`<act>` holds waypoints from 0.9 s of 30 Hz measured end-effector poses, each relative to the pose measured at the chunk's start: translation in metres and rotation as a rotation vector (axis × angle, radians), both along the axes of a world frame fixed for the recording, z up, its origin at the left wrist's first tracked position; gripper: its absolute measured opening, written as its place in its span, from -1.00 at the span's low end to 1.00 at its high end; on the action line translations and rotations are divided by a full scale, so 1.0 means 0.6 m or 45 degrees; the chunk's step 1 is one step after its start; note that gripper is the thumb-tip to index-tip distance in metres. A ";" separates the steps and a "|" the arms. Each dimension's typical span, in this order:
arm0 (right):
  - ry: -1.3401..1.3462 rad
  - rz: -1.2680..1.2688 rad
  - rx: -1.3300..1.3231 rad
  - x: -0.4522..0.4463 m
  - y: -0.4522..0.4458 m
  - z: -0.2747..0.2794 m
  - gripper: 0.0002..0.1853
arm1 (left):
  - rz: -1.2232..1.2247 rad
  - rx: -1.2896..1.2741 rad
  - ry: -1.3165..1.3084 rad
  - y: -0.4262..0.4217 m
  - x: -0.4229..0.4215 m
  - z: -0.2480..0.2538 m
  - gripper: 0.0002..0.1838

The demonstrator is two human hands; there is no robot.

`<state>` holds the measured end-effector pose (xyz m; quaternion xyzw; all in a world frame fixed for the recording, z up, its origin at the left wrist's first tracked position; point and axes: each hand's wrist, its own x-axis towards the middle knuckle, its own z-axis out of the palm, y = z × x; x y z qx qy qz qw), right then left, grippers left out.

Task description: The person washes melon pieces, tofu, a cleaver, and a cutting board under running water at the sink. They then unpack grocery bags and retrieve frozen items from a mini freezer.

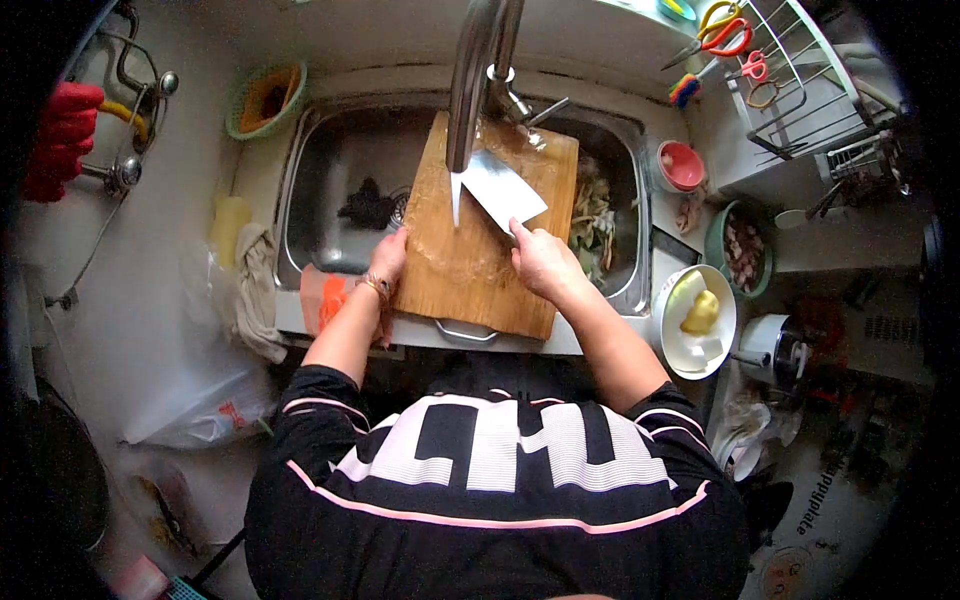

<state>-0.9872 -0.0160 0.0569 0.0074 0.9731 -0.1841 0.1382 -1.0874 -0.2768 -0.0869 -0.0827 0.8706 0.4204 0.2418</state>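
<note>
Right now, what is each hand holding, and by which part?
The right hand holds the cleaver at its handle end, the handle itself mostly hidden in the grip. The left hand holds the cutting board by its left edge.

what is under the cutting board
The cutting board covers the middle of the sink. Scraps show in it on the right, a dark clump on the left; anything directly beneath the board is hidden.

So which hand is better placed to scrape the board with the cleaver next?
Probably the right hand: it grips the cleaver, whose blade is over the board. The left hand is at the board's left edge, so it seems better suited to steadying.
</note>
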 end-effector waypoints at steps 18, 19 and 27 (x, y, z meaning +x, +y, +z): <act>-0.001 -0.197 0.039 0.009 0.074 0.038 -0.65 | 0.025 -0.129 0.207 -0.044 0.029 0.066 -0.34; 0.009 -0.184 0.005 0.038 0.065 0.037 -0.62 | 0.035 -0.145 0.197 -0.055 0.030 0.064 -0.34; 0.031 0.095 -0.146 0.058 -0.039 0.032 -0.63 | 0.169 -0.105 0.291 -0.124 0.012 0.065 -0.35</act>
